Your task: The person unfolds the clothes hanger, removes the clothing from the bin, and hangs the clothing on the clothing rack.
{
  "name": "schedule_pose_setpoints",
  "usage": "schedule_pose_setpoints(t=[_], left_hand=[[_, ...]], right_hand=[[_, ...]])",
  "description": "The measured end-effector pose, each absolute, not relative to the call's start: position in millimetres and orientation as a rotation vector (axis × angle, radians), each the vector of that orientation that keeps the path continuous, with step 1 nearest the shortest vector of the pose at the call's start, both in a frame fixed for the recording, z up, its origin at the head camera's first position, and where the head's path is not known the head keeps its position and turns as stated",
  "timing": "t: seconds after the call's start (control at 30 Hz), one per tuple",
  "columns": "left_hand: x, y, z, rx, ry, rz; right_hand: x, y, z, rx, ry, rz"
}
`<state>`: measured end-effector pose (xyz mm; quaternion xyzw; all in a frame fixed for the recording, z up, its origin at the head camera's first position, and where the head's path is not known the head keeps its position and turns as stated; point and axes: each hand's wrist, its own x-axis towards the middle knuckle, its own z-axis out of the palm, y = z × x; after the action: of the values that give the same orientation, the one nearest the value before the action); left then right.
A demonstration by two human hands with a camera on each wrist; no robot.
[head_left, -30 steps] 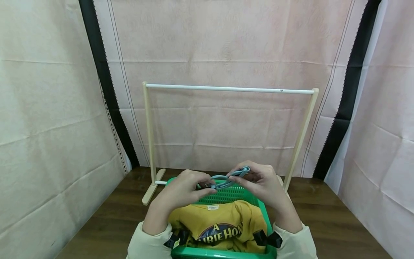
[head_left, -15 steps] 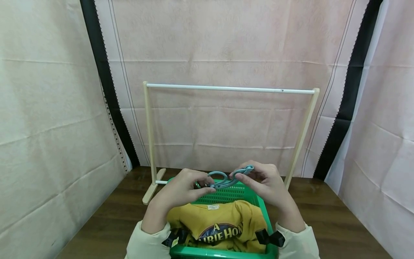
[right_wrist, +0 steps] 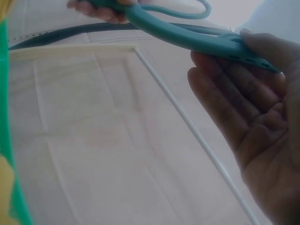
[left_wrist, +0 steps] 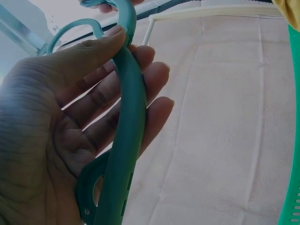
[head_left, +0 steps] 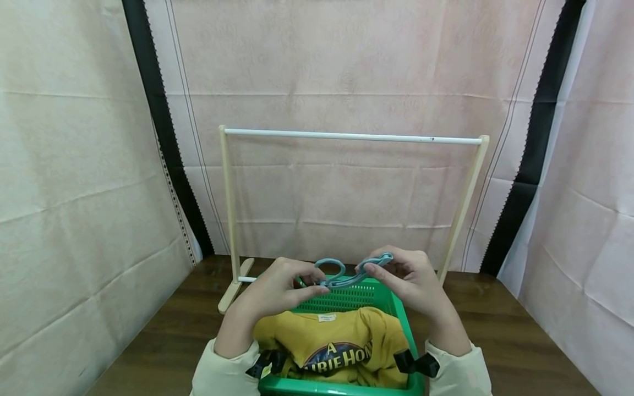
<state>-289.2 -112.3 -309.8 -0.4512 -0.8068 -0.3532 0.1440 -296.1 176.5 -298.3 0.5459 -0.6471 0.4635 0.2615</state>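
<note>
Above the basket I hold a teal plastic hanger (head_left: 349,282), apparently a folding one, with a curved hook. My left hand (head_left: 282,283) pinches it at its left end, and my right hand (head_left: 408,278) pinches the right end. In the left wrist view the thumb and fingers grip the hanger arm (left_wrist: 133,103) near the base of the hook. The right wrist view has the other arm's end (right_wrist: 206,42) between thumb and fingers. Below lies a yellow printed garment (head_left: 342,344) in the green basket (head_left: 403,316).
Behind the basket stands a rack (head_left: 349,135) with a white top bar and pale wooden legs. The brown wooden table (head_left: 168,330) extends to both sides. Pale cloth curtains (head_left: 342,66) enclose the back and sides.
The hanger's right end has moved slightly right with my right hand. Its loop on the left has swung up and left, so the ring shows wider. My left hand has barely moved.
</note>
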Motion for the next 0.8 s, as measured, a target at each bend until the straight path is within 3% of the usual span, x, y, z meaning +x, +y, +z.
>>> schedule_pose_setpoints(t=[0.8], left_hand=[[-287.8, -114.4, -307.9, -1.287, -2.307, -1.025]], right_hand=[[-290.7, 188.1, -294.2, 1.388, -2.003, 1.221]])
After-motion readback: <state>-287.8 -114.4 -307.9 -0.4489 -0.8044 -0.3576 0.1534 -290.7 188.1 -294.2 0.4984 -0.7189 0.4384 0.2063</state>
